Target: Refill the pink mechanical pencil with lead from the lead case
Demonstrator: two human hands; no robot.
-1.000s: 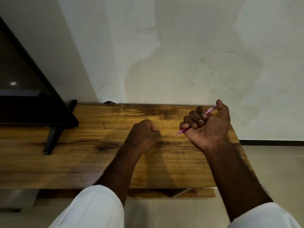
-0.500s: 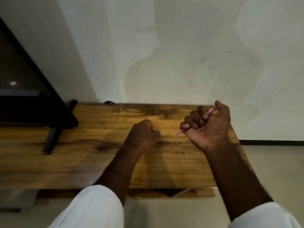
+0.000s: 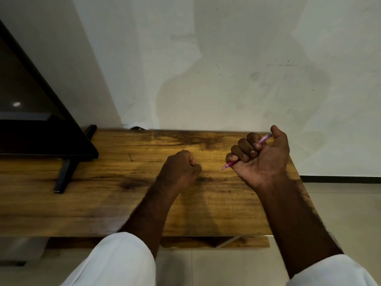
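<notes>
Hardly anything has moved since a second ago: both hands sit where they were, and only the right thumb has lifted a shade higher on the pencil's upper end.

At far left a black flat screen (image 3: 31, 120) stands tilted on the brown wood-grain tabletop (image 3: 103, 203), its thin black metal foot (image 3: 66, 174) reaching toward the near edge. Just right of the screen a short thin dark stroke (image 3: 130, 157) lies on the wood; whether it is a loose thing or a scratch cannot be told.

Near the middle, the left hand (image 3: 179, 170) rests on the table as a closed fist, back of the hand up, thumb tucked against the forefinger. Nothing shows inside it, and the curled fingers hide the palm. Its forearm runs back to a white cloth sleeve (image 3: 115, 263) at the lower edge.

To the right, and apart from the left fist, the right hand (image 3: 261, 159) is raised palm toward the camera, gripping the slim pink mechanical pencil (image 3: 231, 163). Four fingers (image 3: 243, 145) are wrapped round the barrel and the thumb (image 3: 278, 135) rests on its upper end. The pencil slants — tip down and left over the wood, top up and right. A second white sleeve (image 3: 334, 273) covers that arm at lower right.

Behind the table rises a smudged white wall (image 3: 226, 69); pale floor tiles (image 3: 340, 203) show at right.
</notes>
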